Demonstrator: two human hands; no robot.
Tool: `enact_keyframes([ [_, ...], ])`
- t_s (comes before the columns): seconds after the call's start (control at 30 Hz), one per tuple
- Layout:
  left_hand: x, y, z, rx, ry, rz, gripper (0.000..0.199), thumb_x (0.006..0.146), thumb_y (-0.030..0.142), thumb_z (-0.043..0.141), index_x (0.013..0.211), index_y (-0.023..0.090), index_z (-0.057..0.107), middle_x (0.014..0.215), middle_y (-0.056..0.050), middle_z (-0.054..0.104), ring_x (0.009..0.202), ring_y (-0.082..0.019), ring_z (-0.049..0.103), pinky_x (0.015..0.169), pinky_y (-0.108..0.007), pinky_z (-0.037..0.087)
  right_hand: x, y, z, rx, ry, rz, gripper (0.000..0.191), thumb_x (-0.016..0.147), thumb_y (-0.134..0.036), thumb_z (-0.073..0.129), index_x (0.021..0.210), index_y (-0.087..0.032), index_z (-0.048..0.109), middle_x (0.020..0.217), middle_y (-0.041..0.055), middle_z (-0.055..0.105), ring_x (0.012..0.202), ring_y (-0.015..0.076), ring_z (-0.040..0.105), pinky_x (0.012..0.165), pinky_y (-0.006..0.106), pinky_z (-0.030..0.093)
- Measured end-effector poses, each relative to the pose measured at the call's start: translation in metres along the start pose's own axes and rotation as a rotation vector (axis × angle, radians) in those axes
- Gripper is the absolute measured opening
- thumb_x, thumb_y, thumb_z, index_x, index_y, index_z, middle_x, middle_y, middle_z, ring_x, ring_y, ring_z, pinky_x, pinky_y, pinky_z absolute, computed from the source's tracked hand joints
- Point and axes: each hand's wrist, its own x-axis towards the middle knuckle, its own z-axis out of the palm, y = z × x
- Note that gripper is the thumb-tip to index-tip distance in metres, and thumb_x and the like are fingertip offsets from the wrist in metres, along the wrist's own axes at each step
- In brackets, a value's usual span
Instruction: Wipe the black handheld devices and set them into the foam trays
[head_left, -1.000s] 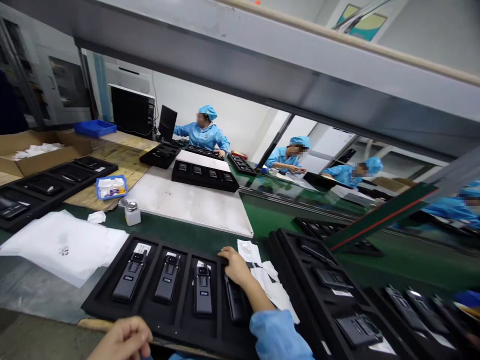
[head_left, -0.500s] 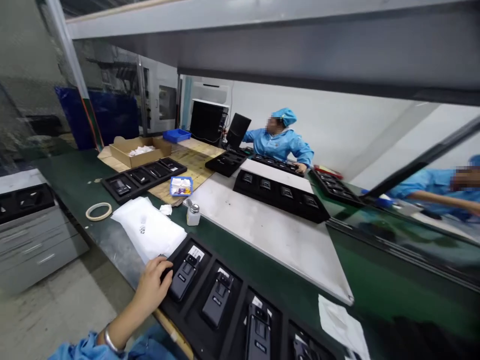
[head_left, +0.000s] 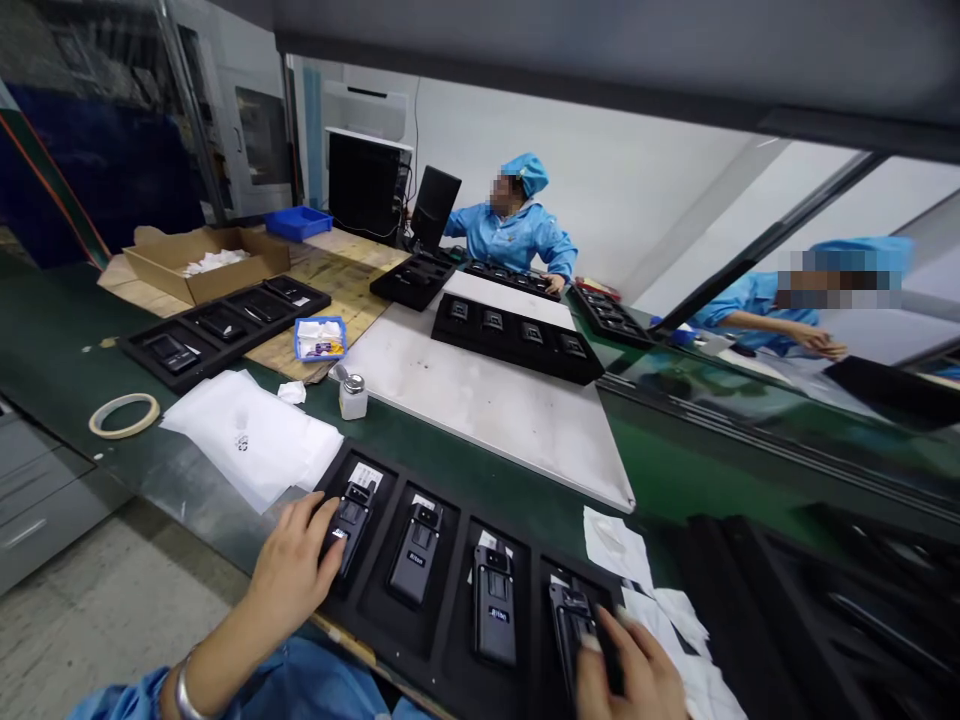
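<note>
Green worktop (head_left: 427, 450) is spread across the frame, a white board (head_left: 487, 400) laid on it near the centre, and a person in blue (head_left: 514, 235) is seen behind. At bottom centre, a black tray (head_left: 448, 590) is placed; in its four compartments lie four dark handheld devices (head_left: 416, 555), one in each. By the left hand (head_left: 292, 560), the leftmost device is partly covered, fingers bent and thumb spread apart — whether it is gripped cannot be told. Over the rightmost device, the right hand (head_left: 637, 670) is held with fingers reaching forward, blurred; its grip cannot be told either. White tissues (head_left: 619, 545) are scattered just beyond that end. At left, a white bag (head_left: 251, 440) is laid beside the tray, with a tape roll (head_left: 124, 433) farther left.
</note>
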Motion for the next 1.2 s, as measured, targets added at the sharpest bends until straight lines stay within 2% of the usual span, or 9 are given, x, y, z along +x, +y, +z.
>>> enact_keyframes([
  [0.2, 0.026, 0.037, 0.000, 0.178, -0.287, -0.067, 0.063, 0.088, 0.025, 0.060, 0.147, 0.010, 0.043, 0.125, -0.020, 0.057, 0.108, -0.034, 0.055, 0.086, -0.043, 0.052, -0.010, -0.129, 0.055, 0.121, -0.475, -0.128, 0.048, 0.094, -0.038, 0.046, 0.135, -0.016, 0.055, 0.144, 0.0177, 0.046, 0.132, 0.0327, 0.046, 0.105, 0.050, 0.046],
  [0.37, 0.035, 0.036, -0.001, 0.148, -0.349, -0.119, 0.073, 0.083, 0.022, 0.059, 0.151, 0.011, 0.036, 0.116, -0.019, 0.059, 0.105, -0.033, 0.054, 0.083, -0.041, 0.050, -0.017, -0.183, 0.084, 0.024, -0.627, -0.065, 0.059, 0.086, -0.027, 0.055, 0.143, -0.015, 0.049, 0.154, 0.0212, 0.035, 0.120, 0.0396, 0.052, 0.095, 0.055, 0.048],
  [0.53, 0.035, 0.021, 0.002, -0.086, -0.262, -0.196, 0.077, 0.081, 0.023, 0.059, 0.152, 0.012, 0.032, 0.119, -0.017, 0.060, 0.112, -0.035, 0.054, 0.092, -0.048, 0.047, -0.019, -0.184, 0.091, 0.275, -0.610, 0.090, 0.071, 0.070, -0.022, 0.069, 0.140, -0.022, 0.052, 0.157, 0.0185, 0.032, 0.122, 0.0451, 0.048, 0.091, 0.059, 0.046],
  [0.63, 0.035, 0.009, 0.002, -0.448, -0.208, -0.306, 0.078, 0.079, 0.025, 0.062, 0.151, 0.018, 0.032, 0.124, -0.013, 0.060, 0.112, -0.030, 0.057, 0.098, -0.047, 0.045, -0.016, -0.184, 0.090, 0.261, -0.647, 0.124, 0.079, 0.066, -0.017, 0.067, 0.143, -0.023, 0.049, 0.159, 0.0171, 0.027, 0.125, 0.0449, 0.047, 0.092, 0.057, 0.046],
  [0.73, 0.035, 0.005, 0.002, -0.869, -0.225, -0.396, 0.079, 0.078, 0.033, 0.064, 0.149, 0.017, 0.033, 0.120, -0.012, 0.062, 0.102, -0.025, 0.061, 0.092, -0.043, 0.049, -0.008, -0.183, 0.087, 0.215, -0.674, 0.143, 0.085, 0.065, -0.018, 0.065, 0.147, -0.021, 0.044, 0.159, 0.0179, 0.028, 0.128, 0.0461, 0.045, 0.096, 0.059, 0.043],
  [0.83, 0.033, 0.014, 0.002, -1.147, -0.260, -0.443, 0.083, 0.074, 0.041, 0.071, 0.145, 0.012, 0.039, 0.112, -0.012, 0.064, 0.098, -0.024, 0.062, 0.092, -0.042, 0.048, 0.002, -0.171, 0.085, 0.357, -0.687, 0.264, 0.089, 0.063, -0.021, 0.065, 0.149, -0.019, 0.042, 0.156, 0.0174, 0.033, 0.129, 0.0427, 0.046, 0.102, 0.058, 0.041],
  [1.0, 0.032, 0.043, 0.009, -1.397, -0.331, -0.540, 0.086, 0.065, 0.042, 0.084, 0.137, 0.011, 0.050, 0.104, -0.012, 0.068, 0.095, -0.024, 0.064, 0.093, -0.042, 0.047, 0.003, -0.140, 0.083, 0.930, -0.644, 0.693, 0.085, 0.058, -0.025, 0.072, 0.140, -0.021, 0.051, 0.137, 0.0130, 0.057, 0.096, 0.0256, 0.066, 0.086, 0.041, 0.053],
  [1.1, 0.033, 0.056, 0.013, -1.466, -0.327, -0.540, 0.081, 0.063, 0.042, 0.087, 0.133, 0.012, 0.056, 0.109, -0.013, 0.069, 0.102, -0.026, 0.063, 0.097, -0.043, 0.046, -0.007, -0.136, 0.079, 1.186, -0.576, 0.804, 0.069, 0.062, -0.028, 0.074, 0.129, -0.024, 0.061, 0.130, 0.0097, 0.064, 0.109, 0.0279, 0.063, 0.091, 0.041, 0.052],
  [1.2, 0.035, 0.064, 0.016, -1.526, -0.350, -0.516, 0.077, 0.064, 0.042, 0.088, 0.131, 0.015, 0.059, 0.120, -0.015, 0.067, 0.109, -0.028, 0.062, 0.101, -0.045, 0.045, -0.018, -0.142, 0.077, 1.347, -0.528, 0.762, 0.062, 0.064, -0.027, 0.076, 0.125, -0.025, 0.065, 0.131, 0.0084, 0.064, 0.122, 0.0300, 0.057, 0.101, 0.044, 0.047],
])
